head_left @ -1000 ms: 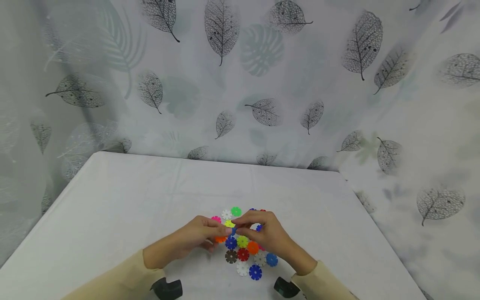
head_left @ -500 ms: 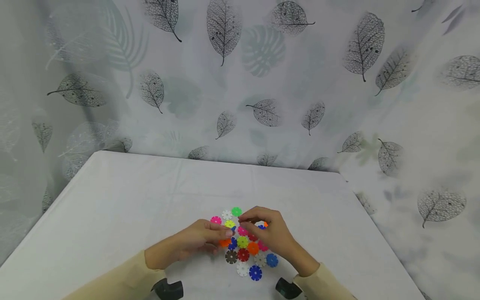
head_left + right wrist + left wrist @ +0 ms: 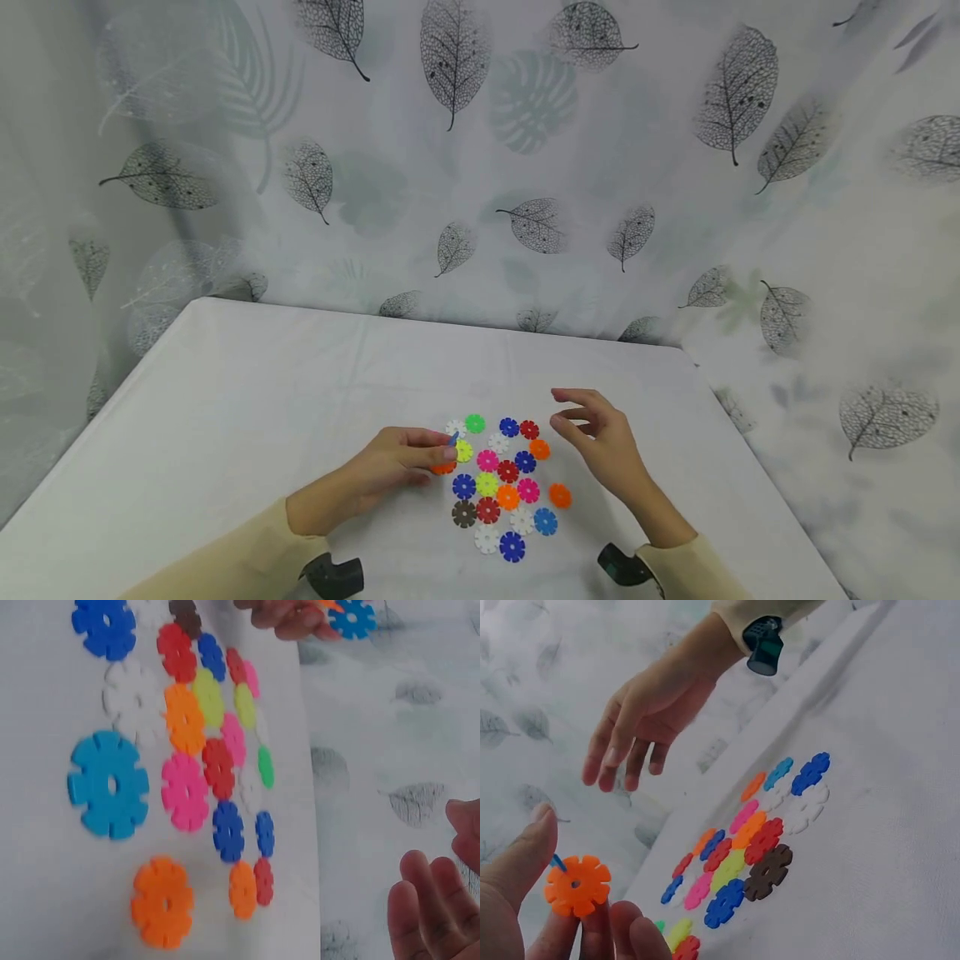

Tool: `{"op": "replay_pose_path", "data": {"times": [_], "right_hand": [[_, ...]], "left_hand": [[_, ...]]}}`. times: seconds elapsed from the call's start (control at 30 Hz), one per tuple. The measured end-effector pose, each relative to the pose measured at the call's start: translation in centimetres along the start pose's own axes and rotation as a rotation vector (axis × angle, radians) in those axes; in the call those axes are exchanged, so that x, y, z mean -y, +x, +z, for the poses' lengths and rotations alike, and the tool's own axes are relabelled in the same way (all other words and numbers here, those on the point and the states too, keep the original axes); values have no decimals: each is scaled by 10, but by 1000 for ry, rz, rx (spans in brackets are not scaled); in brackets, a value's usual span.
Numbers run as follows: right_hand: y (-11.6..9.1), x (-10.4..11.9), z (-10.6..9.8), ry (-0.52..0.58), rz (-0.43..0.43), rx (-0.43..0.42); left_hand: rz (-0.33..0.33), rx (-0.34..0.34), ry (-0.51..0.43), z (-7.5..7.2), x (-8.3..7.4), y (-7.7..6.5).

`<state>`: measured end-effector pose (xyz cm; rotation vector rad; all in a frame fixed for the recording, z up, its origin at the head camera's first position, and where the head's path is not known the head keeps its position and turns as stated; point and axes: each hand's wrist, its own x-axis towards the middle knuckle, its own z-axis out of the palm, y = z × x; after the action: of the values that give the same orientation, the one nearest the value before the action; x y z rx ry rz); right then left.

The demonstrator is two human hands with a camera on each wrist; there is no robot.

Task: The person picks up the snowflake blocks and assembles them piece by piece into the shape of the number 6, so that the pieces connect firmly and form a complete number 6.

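Observation:
In the head view my left hand (image 3: 393, 467) pinches a blue snowflake disc (image 3: 453, 438), seen edge-on, joined to an orange snowflake disc (image 3: 444, 468). Close up in the left wrist view, the orange disc (image 3: 577, 886) faces the camera and the blue disc (image 3: 559, 862) sits crosswise in it, between thumb and fingers. The right wrist view shows the blue disc's (image 3: 352, 619) flat side. My right hand (image 3: 600, 437) is raised at the right of the loose discs, its fingers apart and holding nothing.
Several loose snowflake discs lie on the white table, among them a green one (image 3: 475, 424), a brown one (image 3: 464, 513), a light blue one (image 3: 546, 522) and an orange one (image 3: 560, 496). A leaf-print curtain (image 3: 405, 167) hangs behind the table's far edge.
My right hand has drawn away from the left hand, up and to the right, uncovering discs on the table. My left hand has shifted slightly left, still holding the joined discs.

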<state>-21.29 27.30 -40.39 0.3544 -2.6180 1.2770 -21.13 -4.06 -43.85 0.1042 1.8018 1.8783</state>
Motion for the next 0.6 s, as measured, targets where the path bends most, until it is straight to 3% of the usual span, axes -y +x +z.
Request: {"op": "replay_pose_path", "data": {"times": [0.37, 0.6], "right_hand": [[-5, -20, -14, -56, 291, 121], [-10, -28, -16, -134, 378, 248]], "left_hand": [[33, 8, -76, -3, 4, 2], [21, -20, -77, -4, 5, 3]]}}
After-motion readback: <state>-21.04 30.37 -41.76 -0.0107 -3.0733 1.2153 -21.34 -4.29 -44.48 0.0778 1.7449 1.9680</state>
